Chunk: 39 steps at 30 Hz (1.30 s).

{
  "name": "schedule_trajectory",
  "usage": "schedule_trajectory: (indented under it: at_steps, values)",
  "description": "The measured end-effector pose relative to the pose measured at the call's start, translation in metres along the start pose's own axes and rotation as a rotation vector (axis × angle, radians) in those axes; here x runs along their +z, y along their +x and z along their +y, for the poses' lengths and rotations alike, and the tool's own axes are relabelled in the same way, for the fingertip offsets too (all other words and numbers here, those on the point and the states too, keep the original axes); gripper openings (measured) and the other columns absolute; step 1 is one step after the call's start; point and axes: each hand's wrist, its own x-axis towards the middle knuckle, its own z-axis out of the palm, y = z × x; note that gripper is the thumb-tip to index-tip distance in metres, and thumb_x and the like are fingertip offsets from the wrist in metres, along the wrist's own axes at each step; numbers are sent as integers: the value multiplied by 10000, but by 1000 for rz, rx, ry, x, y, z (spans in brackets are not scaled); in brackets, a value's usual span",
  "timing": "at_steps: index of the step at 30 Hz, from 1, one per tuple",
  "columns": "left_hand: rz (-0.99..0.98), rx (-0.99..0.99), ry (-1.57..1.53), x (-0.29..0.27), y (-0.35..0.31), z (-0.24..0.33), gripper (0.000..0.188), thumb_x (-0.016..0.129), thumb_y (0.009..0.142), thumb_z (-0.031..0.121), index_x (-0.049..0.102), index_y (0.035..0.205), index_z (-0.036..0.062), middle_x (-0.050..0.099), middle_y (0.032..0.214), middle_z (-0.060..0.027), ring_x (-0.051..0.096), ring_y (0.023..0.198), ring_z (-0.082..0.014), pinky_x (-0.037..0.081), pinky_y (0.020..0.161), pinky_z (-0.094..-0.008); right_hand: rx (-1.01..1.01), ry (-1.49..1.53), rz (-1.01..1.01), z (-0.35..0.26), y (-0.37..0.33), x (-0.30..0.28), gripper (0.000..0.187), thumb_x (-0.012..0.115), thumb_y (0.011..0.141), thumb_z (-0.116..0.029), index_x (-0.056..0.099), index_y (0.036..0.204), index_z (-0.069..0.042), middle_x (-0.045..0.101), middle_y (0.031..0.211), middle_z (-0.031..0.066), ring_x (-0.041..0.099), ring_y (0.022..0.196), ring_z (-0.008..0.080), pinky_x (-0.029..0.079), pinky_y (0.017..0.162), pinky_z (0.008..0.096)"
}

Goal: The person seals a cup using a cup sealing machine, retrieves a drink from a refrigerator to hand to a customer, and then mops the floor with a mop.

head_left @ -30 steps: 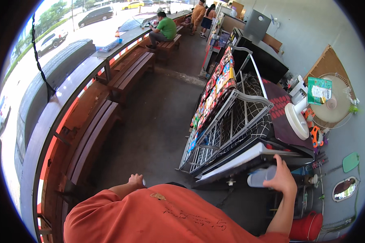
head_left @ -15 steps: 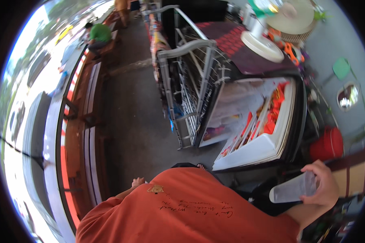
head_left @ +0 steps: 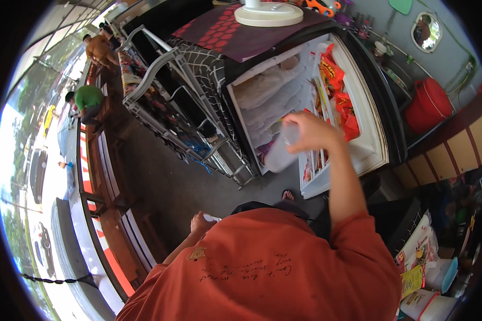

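Note:
My right hand [head_left: 311,131] is closed round a clear plastic cup [head_left: 283,150], tilted in front of an open fridge. Frosty white ice [head_left: 273,91] lines the compartment behind the cup. Red packets [head_left: 334,75] fill the racks on the inside of the fridge door [head_left: 370,150], just right of my right hand. Low at my left side, my left hand [head_left: 199,221] is curled, and a small white thing [head_left: 212,218] shows at its fingers. What that white thing is, I cannot make out.
Left of the fridge stands a grey metal rack [head_left: 182,91]. A fan base [head_left: 268,14] rests on the dark mat [head_left: 219,33] on top. To the right are a red bucket [head_left: 431,99] and plastic containers [head_left: 428,305]. Wooden benches [head_left: 110,171] line the left; people are farther off.
My right hand has carried the cup leftward and up, from my right side to the front of the open fridge. The view has turned. A white thing now shows at my left hand.

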Motion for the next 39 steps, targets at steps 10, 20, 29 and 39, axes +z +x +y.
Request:
schedule_trajectory:
  at_steps: [10, 20, 29, 39]
  values:
    - [-84, -366, -1084, -56, 15, 87, 535, 703, 740, 325, 619, 1177, 27, 650, 1022, -147, 658, 850, -312, 564, 753, -491, 361, 54, 452, 149, 84, 109, 868, 867, 503, -387, 576, 1203, 36, 627, 1131, 247, 616, 1080, 358, 498, 928, 378]
    - [-294, 112, -1907, -147, 57, 289, 602, 583, 810, 387, 418, 1283, 54, 471, 1233, -167, 488, 1129, -372, 447, 923, -571, 446, 177, 250, 190, 49, 106, 884, 838, 524, -395, 543, 1218, 65, 603, 1116, 279, 624, 1046, 382, 510, 913, 398]
    - [63, -30, -2301, -187, 159, 391, 586, 631, 795, 343, 421, 1281, 91, 404, 1264, -140, 415, 1177, -344, 437, 961, -597, 456, 169, 409, 258, 12, 60, 726, 854, 577, -325, 601, 1125, 79, 677, 1001, 211, 677, 896, 299, 541, 806, 357]
    - [448, -262, -2144, -205, 200, 439, 651, 704, 790, 304, 422, 1340, 100, 433, 1319, -103, 436, 1204, -316, 462, 924, -582, 573, 1180, 311, 261, 100, 60, 364, 802, 711, -266, 665, 952, -30, 663, 800, 60, 644, 627, 140, 486, 438, 277]
